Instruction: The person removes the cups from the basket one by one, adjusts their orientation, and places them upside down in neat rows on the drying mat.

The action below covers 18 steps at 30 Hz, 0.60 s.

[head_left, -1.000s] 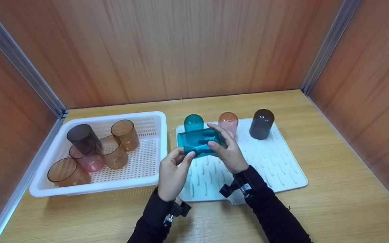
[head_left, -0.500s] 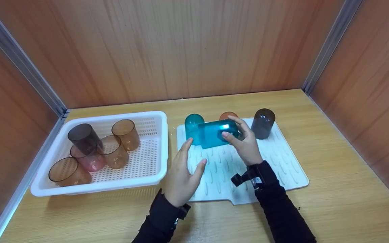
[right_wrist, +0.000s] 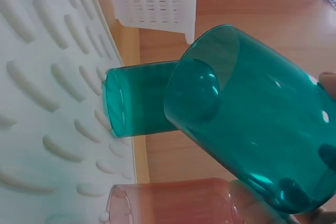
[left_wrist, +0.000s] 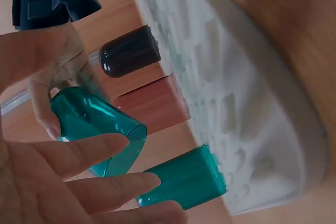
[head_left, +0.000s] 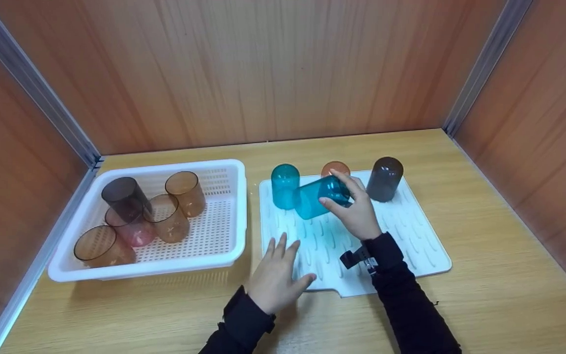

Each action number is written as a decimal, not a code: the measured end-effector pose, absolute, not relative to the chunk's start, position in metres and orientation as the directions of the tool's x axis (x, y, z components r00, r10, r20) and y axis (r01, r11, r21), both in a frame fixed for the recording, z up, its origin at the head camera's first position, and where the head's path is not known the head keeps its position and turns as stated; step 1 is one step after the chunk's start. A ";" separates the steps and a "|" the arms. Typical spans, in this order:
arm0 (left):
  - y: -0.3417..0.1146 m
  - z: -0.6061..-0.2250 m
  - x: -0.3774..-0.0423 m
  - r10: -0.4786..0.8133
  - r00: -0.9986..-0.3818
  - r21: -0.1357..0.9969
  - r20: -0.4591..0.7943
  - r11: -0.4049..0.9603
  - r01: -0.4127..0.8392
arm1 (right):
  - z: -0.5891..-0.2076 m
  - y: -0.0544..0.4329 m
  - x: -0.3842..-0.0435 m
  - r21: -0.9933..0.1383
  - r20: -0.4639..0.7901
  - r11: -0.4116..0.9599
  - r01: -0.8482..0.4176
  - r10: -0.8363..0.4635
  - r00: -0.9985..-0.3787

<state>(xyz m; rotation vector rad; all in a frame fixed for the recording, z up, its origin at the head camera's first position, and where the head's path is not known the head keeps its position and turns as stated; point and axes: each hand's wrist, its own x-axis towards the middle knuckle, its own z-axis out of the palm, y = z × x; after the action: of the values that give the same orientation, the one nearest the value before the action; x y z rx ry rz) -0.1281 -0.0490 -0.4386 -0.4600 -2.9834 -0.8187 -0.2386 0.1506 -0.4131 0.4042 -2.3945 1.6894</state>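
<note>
My right hand grips a teal cup near its rounded base. The cup is tilted above the white ribbed mat, its open rim slanting down and left. My left hand hovers over the mat's front left corner, fingers spread, holding nothing. On the mat's back row, upside down, stand another teal cup, a pink-orange cup partly hidden by my right hand, and a dark grey cup. In the right wrist view the held cup overlaps the standing teal cup.
Left of the mat is a white perforated basket. It holds several cups: amber ones, a pink one and a dark grey one leaning on it. Wooden panels enclose the table at the back and sides.
My left hand has let go of the teal cup and drawn back toward the front edge, fingers spreading. My right hand has carried the cup rightward and tipped its rim downward.
</note>
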 end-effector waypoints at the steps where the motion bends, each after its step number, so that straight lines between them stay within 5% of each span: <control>1: -0.049 -0.441 -0.128 0.289 -0.956 0.483 0.052 0.831 0.277 | -0.414 0.150 -0.238 -0.889 0.307 0.319 -0.330 -0.121 -0.944; 9: -0.054 -0.456 -0.124 0.377 -0.918 0.377 -0.121 0.874 0.308 | -0.414 0.139 -0.238 -0.857 0.317 0.366 -0.363 -0.182 -0.931; 18: -0.053 -0.456 -0.122 0.421 -0.895 0.257 -0.147 0.890 0.376 | -0.405 0.114 -0.242 -0.699 0.368 0.535 -0.476 -0.302 -0.880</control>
<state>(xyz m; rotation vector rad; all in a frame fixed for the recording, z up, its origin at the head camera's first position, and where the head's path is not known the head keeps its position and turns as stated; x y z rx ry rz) -0.1224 -0.0533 -0.4561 -0.6920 -3.2471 -0.3748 -0.2421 0.1138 -0.4050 0.6601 -2.5699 1.2627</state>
